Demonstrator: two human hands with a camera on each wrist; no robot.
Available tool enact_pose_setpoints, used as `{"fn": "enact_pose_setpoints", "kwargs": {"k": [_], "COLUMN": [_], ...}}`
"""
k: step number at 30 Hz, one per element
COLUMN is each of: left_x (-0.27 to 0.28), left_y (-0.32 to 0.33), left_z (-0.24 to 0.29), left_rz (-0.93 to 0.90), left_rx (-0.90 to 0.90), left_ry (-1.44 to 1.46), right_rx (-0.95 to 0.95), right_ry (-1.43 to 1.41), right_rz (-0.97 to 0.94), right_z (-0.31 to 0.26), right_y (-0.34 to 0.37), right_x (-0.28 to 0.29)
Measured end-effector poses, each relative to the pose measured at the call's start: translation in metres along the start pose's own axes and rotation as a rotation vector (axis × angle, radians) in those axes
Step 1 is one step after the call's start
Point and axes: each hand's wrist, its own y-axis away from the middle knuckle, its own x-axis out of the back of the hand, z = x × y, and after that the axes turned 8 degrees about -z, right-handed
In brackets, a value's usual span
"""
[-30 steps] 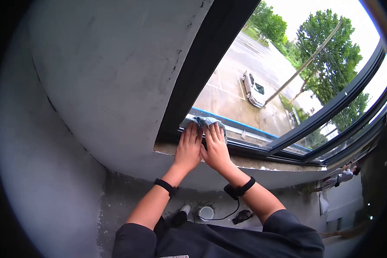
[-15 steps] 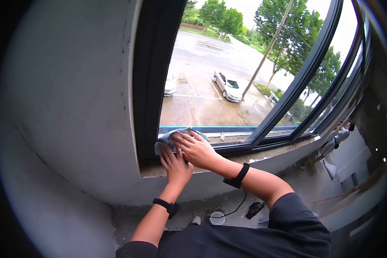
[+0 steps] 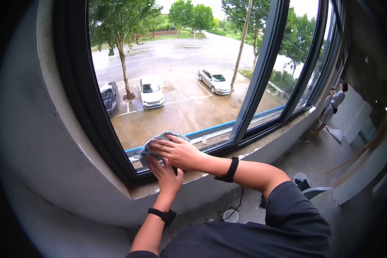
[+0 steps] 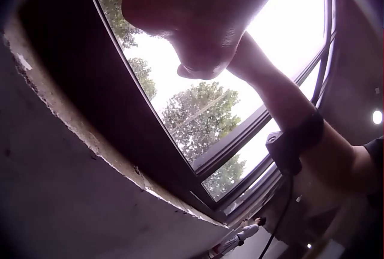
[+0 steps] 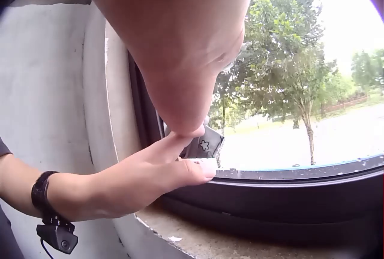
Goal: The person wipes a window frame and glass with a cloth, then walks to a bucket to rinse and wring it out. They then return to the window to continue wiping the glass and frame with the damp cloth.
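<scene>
A grey-blue cloth lies bunched against the lower left corner of the window glass in the head view. My right hand presses on it with extended fingers, pointing left. Just below, my left hand touches the cloth's lower edge, fingers straight and pointing up. In the right wrist view a patterned piece of the cloth shows beyond the fingertips, and my left hand reaches in from the left. The left wrist view shows no cloth.
The dark window frame borders the glass, with a rough sill below. A white bucket stands on the floor, a black cable near it. Another person stands at the far right. Parked cars show outside.
The view has turned left, bringing more cars into sight. Both hands and the cloth have moved left along the window bottom; my right hand now lies more sideways, above the left.
</scene>
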Motion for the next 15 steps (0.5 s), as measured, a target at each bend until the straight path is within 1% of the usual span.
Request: {"fn": "enact_pose_setpoints", "kwargs": {"k": [2,6,7,8,10,11,12,14,15], "left_x": [0.002,0.010,0.013,0.014,0.032,0.040,0.049,0.070,0.081], "left_y": [-0.008,-0.030,-0.037,-0.043,-0.059,-0.068,-0.078,-0.097,-0.107], "left_z": [0.009,0.039,0.051,0.056,0.082,0.089,0.096,0.112,0.119], "left_rz": [0.005,0.028,0.021,0.014,-0.010,0.015,0.038,0.106,0.109], "left_rx": [-0.015,-0.078,-0.050,-0.064,-0.047,-0.087,-0.087,-0.161,-0.173], "left_ry": [-0.050,-0.112,-0.098,-0.086,-0.089,-0.133,-0.155,-0.149,-0.176], "right_rx": [-0.040,-0.054,-0.043,-0.040,-0.047,-0.035,-0.041,-0.053,-0.052], "right_ry": [-0.018,-0.058,0.033,-0.001,0.018,0.028,0.046,0.058,0.043], "right_rz": [0.031,0.120,0.118,0.166,0.223,0.255,0.262,0.299,0.324], "right_z": [0.009,0.038,0.047,0.056,0.075,0.085,0.095,0.113,0.121], "right_y": [0.009,0.024,0.027,0.029,0.031,0.031,0.031,0.025,0.021], "right_x": [0.010,0.027,0.027,0.026,0.037,0.052,0.066,0.087,0.099]}}
